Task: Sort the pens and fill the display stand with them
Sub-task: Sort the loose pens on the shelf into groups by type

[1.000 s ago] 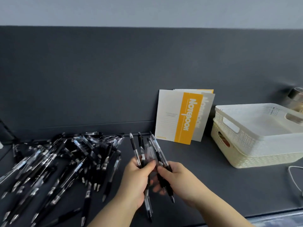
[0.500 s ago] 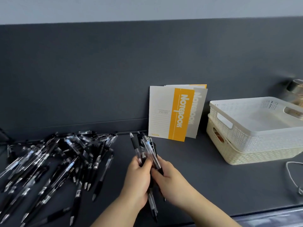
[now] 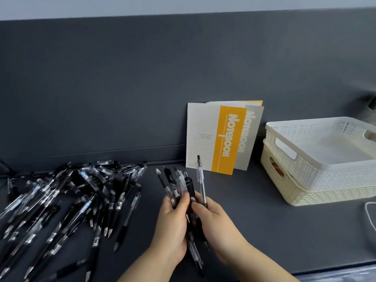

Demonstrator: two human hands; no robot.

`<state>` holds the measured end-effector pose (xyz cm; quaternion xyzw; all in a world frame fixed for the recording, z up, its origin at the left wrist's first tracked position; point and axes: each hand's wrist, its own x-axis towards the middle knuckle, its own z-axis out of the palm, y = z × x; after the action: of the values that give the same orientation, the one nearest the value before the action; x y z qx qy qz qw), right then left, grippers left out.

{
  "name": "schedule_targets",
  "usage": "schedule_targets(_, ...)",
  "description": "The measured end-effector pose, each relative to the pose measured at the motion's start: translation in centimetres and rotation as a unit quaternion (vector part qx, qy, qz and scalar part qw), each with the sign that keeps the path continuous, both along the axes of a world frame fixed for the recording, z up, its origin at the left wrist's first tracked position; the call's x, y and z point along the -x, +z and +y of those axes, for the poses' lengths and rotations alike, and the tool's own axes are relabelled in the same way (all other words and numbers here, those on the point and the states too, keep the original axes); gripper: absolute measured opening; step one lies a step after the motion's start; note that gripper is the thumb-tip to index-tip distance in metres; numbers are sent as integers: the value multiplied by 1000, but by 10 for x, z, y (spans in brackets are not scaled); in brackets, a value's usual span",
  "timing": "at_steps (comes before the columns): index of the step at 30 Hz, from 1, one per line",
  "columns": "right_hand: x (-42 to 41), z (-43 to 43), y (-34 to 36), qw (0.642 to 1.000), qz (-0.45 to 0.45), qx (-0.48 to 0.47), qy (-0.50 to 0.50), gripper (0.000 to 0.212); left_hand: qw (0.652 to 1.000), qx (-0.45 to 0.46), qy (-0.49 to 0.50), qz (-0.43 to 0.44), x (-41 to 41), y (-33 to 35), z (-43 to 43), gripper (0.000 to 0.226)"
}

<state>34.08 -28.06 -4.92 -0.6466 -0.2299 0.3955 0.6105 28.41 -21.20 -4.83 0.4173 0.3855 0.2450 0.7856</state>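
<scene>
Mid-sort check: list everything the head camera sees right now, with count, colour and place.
loose pens: many, black and clear, heaped on the left of the desk
pen bundle: several, black and clear, centre, between both hands
notebooks: at least two, white-grey with orange bands, leaning on the back panel
baskets: two, white stacked on cream, right
cable: one, white, right edge
left hand: grips the pen bundle
right hand: grips the pen bundle

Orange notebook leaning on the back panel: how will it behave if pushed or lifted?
Orange notebook stands on edge, leaning on the panel, so a nudge would probably topple or slide it. It looks thin and soft-covered, likely light and floppy if lifted by a corner.
</scene>
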Motion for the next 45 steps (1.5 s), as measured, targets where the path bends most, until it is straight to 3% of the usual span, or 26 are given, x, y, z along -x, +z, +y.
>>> schedule_targets(8, -2, 1, -1, 997, -81, 17, 3, 20, 998, -42, -41, 5, -3, -3, 3, 15)
schedule_targets(13, -15, -9, -2, 991, -117, 69, -3, 14, 998, -32, -38, 30, -6, -1, 9, 4)
schedule_targets(15, -30, -23, -4, 956, -249, 150, -46, 12, 997, -44, -13, 54, -7, -5, 13, 4)
schedule_targets(17, -46, -40, -6, 879, -388, 271, -59, 19, 997, -43, -2, 60, -8, -7, 17, 8)
schedule_targets(20, -60, -59, -13, 770, -472, 427, -46, 41, 997, -34, -7, 64, -10, -9, 17, 10)
schedule_targets(23, -58, -65, -21, 740, -500, 450, -18, 60, 997, -23, -26, 66, -14, -11, 11, 10)
schedule_targets(29, -63, -63, -33, 696, -565, 444, 1, 57, 996, -21, -44, 71, -13, -10, 4, 8)
schedule_targets(33, -77, -68, -29, 712, -534, 455, -12, 55, 996, -31, -52, 70, -8, -7, 3, 8)
schedule_targets(35, -76, -69, -27, 731, -543, 410, -53, 49, 996, -30, -63, 61, -5, -6, 2, 7)
schedule_targets(39, -54, -53, -20, 853, -491, 165, -65, 34, 995, -20, -87, 32, -2, -4, -1, 2)
schedule_targets(43, -26, -24, -15, 948, -301, 98, -15, 29, 994, -5, -108, 5, -1, -3, -7, 9)
schedule_targets(45, -18, -16, -13, 968, -235, 84, -16, 29, 994, -13, -105, 12, 0, -3, -9, 13)
